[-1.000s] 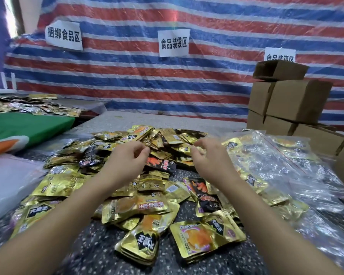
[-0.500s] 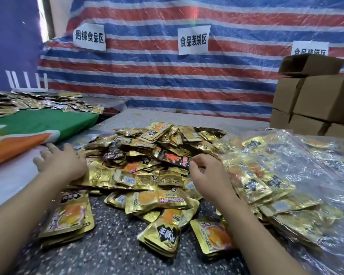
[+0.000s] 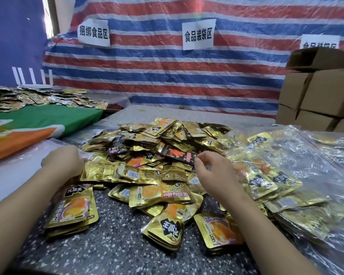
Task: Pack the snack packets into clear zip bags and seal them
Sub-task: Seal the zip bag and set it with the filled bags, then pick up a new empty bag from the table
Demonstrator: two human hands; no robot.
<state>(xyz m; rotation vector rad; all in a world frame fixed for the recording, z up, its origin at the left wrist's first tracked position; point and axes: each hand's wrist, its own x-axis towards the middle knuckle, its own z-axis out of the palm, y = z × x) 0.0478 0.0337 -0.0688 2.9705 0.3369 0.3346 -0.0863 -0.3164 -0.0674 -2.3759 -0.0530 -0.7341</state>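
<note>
A makeshift food-packing workroom is shown. The back wall is covered by a red, white and blue striped plastic tarpaulin (image 3: 167, 76), on which white paper zone signs (image 3: 198, 34) are fixed. Brown cardboard cartons (image 3: 322, 96) are stacked beside a speckled stone worktable (image 3: 111, 245).

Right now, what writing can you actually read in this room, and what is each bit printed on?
"捆绑食品区": left paper sign on the striped tarp.
"食品装袋区": middle paper sign.
Right paper sign: lower half hidden by a cardboard box, not readable.
"大胆王": black badge on the gold packet nearest the left forearm.
Small print and barcodes on the snack packets: too small or blurred.
</note>
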